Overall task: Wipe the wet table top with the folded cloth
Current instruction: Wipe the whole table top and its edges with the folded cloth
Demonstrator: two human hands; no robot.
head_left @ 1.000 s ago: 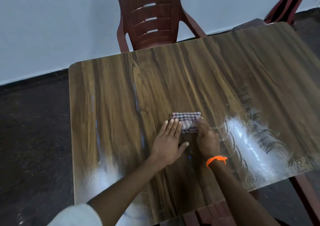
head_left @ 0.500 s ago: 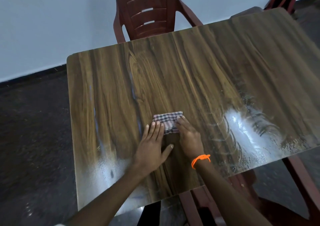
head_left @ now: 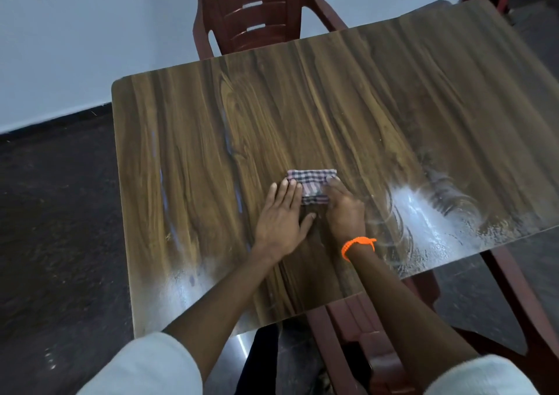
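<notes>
Hands flat — left hand point(head_left: 279, 220) and right hand point(head_left: 344, 210) press folded cloth point(head_left: 311, 184) onto table top point(head_left: 211, 140).

I noted the table top point(head_left: 302, 116) as brown wood grain with darker streaks and a knot swirl, sheened white where wet patches caught the light near its front edge. The folded cloth point(head_left: 311, 184) was checked in dark blue, pink and white, and a bright orange band point(head_left: 357, 244) circled the right wrist, with white sleeves point(head_left: 157, 367) on both arms. I logged the chair point(head_left: 257, 10) behind as dark red, the wall point(head_left: 90, 31) pale bluish white, the floor point(head_left: 57, 228) dark speckled grey.
</notes>
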